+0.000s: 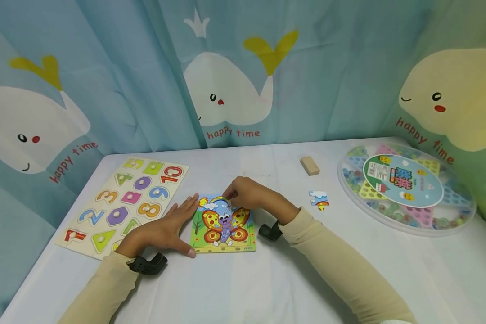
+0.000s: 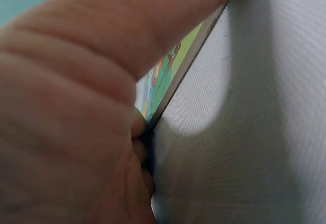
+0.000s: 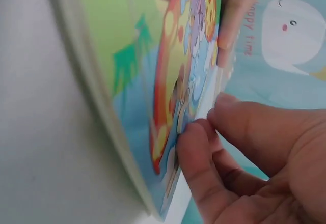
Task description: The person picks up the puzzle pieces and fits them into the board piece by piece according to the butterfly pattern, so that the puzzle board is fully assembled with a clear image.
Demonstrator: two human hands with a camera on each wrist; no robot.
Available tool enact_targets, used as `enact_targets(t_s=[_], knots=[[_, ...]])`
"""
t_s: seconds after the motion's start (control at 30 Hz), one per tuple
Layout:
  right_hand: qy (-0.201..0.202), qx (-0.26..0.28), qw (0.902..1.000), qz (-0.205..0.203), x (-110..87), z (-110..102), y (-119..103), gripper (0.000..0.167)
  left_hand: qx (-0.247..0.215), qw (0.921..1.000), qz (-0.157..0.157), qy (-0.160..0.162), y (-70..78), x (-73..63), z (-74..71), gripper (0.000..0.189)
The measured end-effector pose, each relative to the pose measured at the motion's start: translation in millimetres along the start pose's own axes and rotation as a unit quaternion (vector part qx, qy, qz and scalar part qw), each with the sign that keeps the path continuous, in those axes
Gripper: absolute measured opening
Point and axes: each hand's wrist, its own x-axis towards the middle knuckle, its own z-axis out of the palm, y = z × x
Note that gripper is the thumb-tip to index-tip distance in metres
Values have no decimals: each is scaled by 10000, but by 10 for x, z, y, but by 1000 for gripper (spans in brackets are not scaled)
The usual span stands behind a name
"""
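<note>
A butterfly jigsaw puzzle [image 1: 224,225] lies flat on the white table. Along its left side my left hand [image 1: 166,229] is spread, thumb at the lower left corner and fingertips by the upper left corner. In the left wrist view the thumb [image 2: 127,20] crosses the board's edge. My right hand [image 1: 249,193] is over the puzzle's upper right, covering that part. Seen from the right wrist, its curled fingers [image 3: 196,158] and thumb pinch at a slightly raised puzzle piece [image 3: 182,114], mostly hidden. A loose puzzle piece [image 1: 318,199] with clouds and a rainbow lies to the right.
A number-and-shape board [image 1: 117,202] lies at the left, partly behind my left forearm. Behind the loose piece is a small wooden block [image 1: 309,165]. A round clear case [image 1: 407,189] of marbles stands at the right. A whale-print curtain [image 1: 146,90] hangs behind the table.
</note>
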Motion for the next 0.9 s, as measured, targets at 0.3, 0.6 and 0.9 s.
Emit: enact_targets(t_s=[0.3, 0.6, 0.9], knots=[[303, 702, 9968, -234, -189, -131, 93, 24, 47, 10000, -3, -29, -7, 1, 21, 127], [580, 663, 9952, -422, -343, -287, 231, 23, 66, 10000, 19, -10, 2, -2, 27, 127], [863, 498, 9943, -372, -510, -447, 407, 23, 97, 10000, -13, -7, 9, -1, 16, 127]])
